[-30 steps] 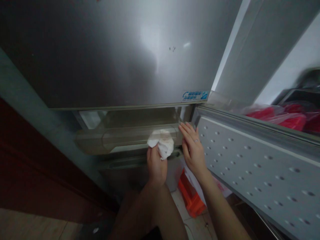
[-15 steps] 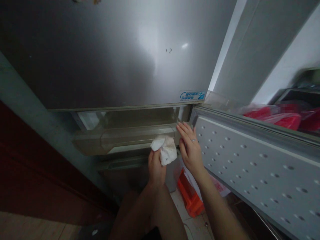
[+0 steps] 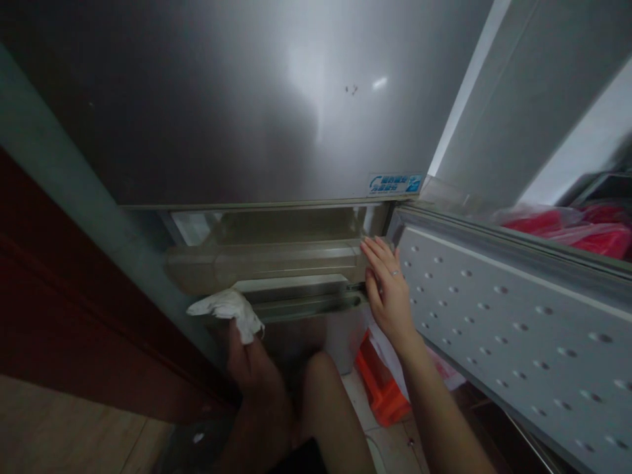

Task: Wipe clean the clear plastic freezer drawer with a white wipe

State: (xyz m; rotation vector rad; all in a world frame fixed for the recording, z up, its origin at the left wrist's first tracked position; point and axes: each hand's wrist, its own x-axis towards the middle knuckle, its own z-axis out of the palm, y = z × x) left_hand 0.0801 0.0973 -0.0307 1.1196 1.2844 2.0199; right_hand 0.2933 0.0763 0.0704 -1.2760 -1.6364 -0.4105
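Note:
A crumpled white cloth (image 3: 228,308) is gripped in my left hand (image 3: 249,365), low at the left front of the fridge drawer (image 3: 286,260). My right hand (image 3: 390,289) lies with its fingers stretched out against the drawer's right end, holding nothing. A ring shows on one of its fingers. The drawer is pulled partly out below the grey upper fridge door (image 3: 222,118). To the right, the lower fridge door (image 3: 484,316) stands swung wide, its dimpled inner side showing. Below the drawer lies another drawer front (image 3: 296,308).
An orange basket (image 3: 382,388) stands on the floor under the right arm. Red things in clear plastic bags (image 3: 582,227) lie beyond the open door. A dark red wooden panel (image 3: 74,296) borders the left side. My knee (image 3: 326,388) is close beneath the drawers.
My left hand has moved left with the cloth, from the drawer's middle to its left end. My right hand stays at the drawer's right end. The view has shifted slightly.

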